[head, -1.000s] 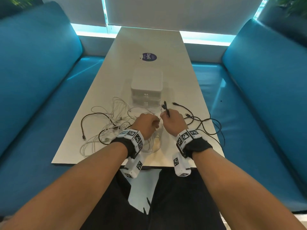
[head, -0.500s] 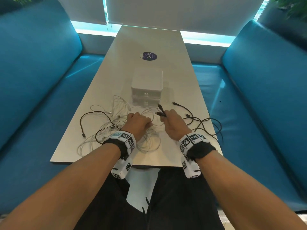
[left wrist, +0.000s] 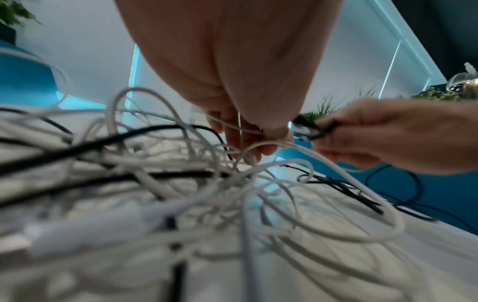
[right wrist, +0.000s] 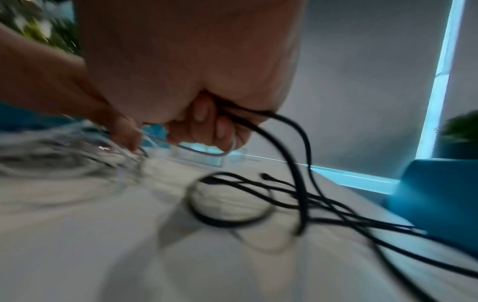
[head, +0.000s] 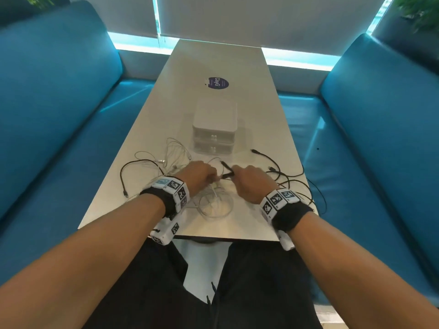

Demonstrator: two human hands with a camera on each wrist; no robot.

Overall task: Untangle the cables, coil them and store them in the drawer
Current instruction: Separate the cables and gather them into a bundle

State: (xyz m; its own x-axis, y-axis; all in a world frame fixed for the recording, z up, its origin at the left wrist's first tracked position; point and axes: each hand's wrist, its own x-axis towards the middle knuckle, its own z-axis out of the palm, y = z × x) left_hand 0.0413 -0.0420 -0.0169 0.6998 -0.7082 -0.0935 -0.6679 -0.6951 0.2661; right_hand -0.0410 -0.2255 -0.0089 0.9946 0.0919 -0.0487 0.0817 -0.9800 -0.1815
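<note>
A tangle of white cables (head: 215, 205) lies at the table's near edge, mixed with a black cable (head: 133, 166) on the left. My left hand (head: 212, 178) pinches a white cable (left wrist: 261, 143) above the tangle. Just right of it, my right hand (head: 234, 175) grips a bunch of black cables (right wrist: 297, 163); their plug ends (head: 226, 173) stick out toward the left hand. The rest of the black cables (head: 288, 179) trail right, over the table edge. The white drawer unit (head: 215, 129) stands behind the hands, both drawers shut.
The table (head: 221, 58) is narrow, with blue sofas (head: 59, 115) on both sides. A dark round sticker (head: 216, 83) lies behind the drawer unit. A loose black plug (head: 254, 151) lies right of the drawers.
The hands have drawn slightly apart. The black plug ends in my right hand have tipped from upright to pointing left at the other hand. The left hand stays on the white cable.
</note>
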